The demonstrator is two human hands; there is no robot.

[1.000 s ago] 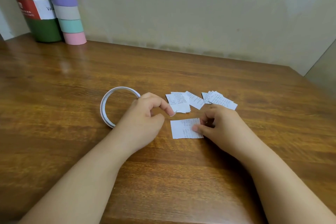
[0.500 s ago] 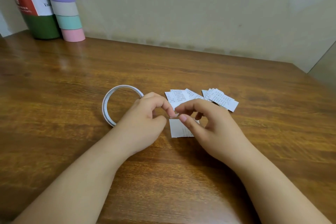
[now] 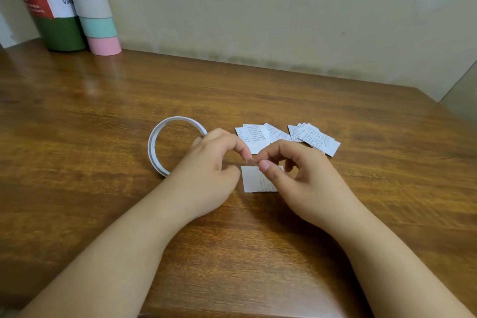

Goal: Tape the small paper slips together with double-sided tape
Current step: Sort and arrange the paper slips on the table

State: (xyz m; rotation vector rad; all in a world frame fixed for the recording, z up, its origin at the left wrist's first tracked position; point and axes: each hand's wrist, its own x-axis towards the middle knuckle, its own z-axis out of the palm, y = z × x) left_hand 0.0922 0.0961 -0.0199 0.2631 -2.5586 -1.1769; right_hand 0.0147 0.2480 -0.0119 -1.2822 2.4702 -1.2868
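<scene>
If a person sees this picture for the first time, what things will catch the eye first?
Two hands, the left hand and right hand, meet fingertip to fingertip mid-table, above a single paper slip. Left of them lies a thin white tape ring; behind them are fanned printed slips. A pastel striped tube stands far left.

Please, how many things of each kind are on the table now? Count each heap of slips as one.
Tape ring: 1
Single paper slip: 1
Heaps of paper slips: 2
Green bottle: 1
Striped tube: 1
Total: 6
</scene>
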